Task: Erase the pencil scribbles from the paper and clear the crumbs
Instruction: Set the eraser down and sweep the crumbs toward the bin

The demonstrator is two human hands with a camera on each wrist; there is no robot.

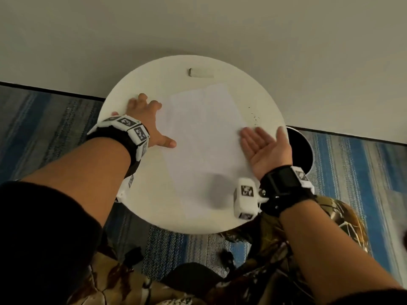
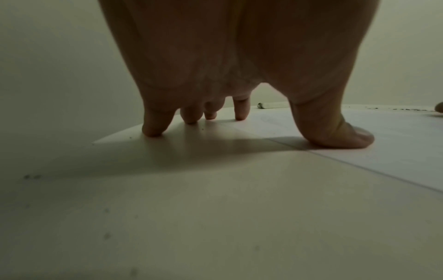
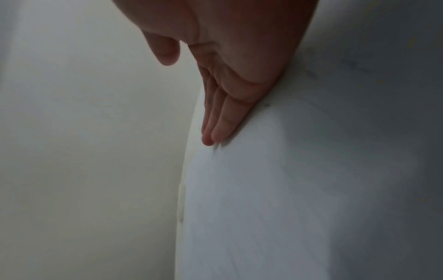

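A white sheet of paper [image 1: 204, 139] lies in the middle of the round white table [image 1: 145, 208]. My left hand [image 1: 147, 119] is spread flat at the paper's left edge, with its thumb pressing on the sheet and its fingers [image 2: 153, 125] on the table. My right hand [image 1: 262, 144] stands on its edge at the paper's right side, palm turned left and fingers [image 3: 220, 125] straight. Dark eraser crumbs [image 1: 254, 116] lie on the table just beyond it. A white eraser [image 1: 201, 72] rests at the far side of the table and shows small in the left wrist view [image 2: 273, 105].
A dark round bin [image 1: 301, 148] stands on the floor by the table's right edge. A pale wall runs behind the table. Blue striped carpet [image 1: 44, 128] surrounds it. My legs in camouflage trousers [image 1: 275, 243] are under the near edge.
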